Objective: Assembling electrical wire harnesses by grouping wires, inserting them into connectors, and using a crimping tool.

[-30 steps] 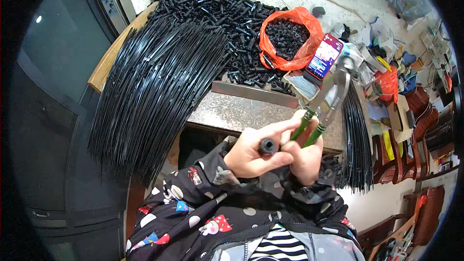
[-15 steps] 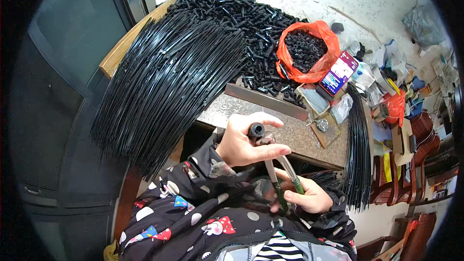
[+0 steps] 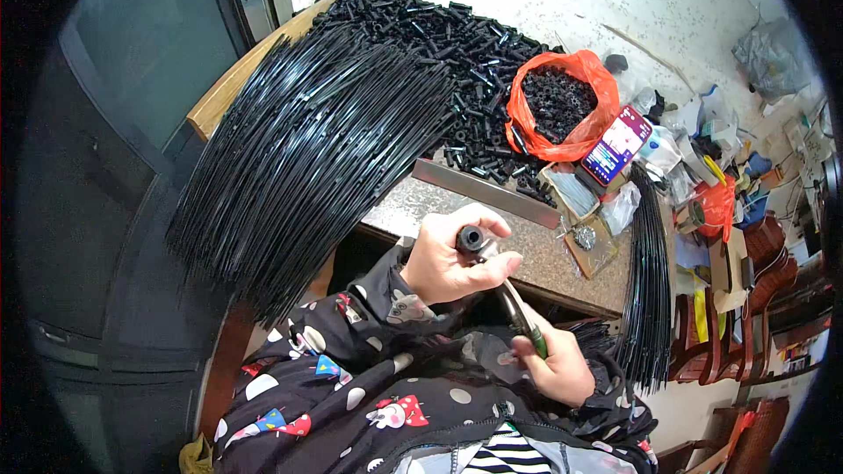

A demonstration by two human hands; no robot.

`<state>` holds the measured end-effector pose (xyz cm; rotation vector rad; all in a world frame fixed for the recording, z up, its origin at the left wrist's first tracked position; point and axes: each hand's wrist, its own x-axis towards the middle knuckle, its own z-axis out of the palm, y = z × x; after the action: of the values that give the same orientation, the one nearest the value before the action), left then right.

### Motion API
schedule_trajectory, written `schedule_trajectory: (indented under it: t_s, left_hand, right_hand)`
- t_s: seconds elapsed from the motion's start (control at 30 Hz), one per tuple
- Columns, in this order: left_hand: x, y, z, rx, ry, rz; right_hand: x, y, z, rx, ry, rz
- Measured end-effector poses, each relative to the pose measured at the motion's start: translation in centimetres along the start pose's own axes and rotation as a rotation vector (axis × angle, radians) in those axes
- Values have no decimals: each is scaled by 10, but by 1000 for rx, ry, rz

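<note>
My left hand [image 3: 439, 265] is closed around a short black tube [image 3: 471, 238], its round hollow end turned up toward me. In my right hand [image 3: 560, 369] are pliers with green grips [image 3: 512, 303], their handles squeezed close together. The head of the pliers reaches up to the tube under my left thumb. Just what the jaws grip there is hidden by my fingers. Both hands are in front of the table's near edge, above my lap.
A big sheaf of thin black rods [image 3: 299, 140] overhangs the table [image 3: 562, 254] at left. Behind lie a heap of black tubes [image 3: 421, 26] and a red bag [image 3: 587, 70] of small black parts. A metal bar [image 3: 483, 193], a phone [image 3: 617, 147] and another rod bundle [image 3: 645, 289] are rightward.
The pliers' handles, spread apart before, have come together. My right hand has closed around them and shifted slightly. My left hand keeps its hold on the tube.
</note>
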<state>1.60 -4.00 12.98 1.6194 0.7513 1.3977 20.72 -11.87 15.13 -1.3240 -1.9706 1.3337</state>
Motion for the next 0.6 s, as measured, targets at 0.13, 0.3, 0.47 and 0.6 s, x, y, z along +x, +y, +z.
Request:
schedule_trajectory:
  t_s: [0.13,0.3,0.47,0.6]
  left_hand:
    - [-1,14,9,-123,201,22]
    - [-2,24,12,-279,217,33]
    - [-9,20,20,-250,290,-16]
    - [-6,16,7,-262,123,68]
  right_hand:
    - [5,9,12,263,4,6]
    - [8,-2,19,16,140,-98]
    - [6,-5,23,235,37,102]
    - [20,-1,-2,126,43,43]
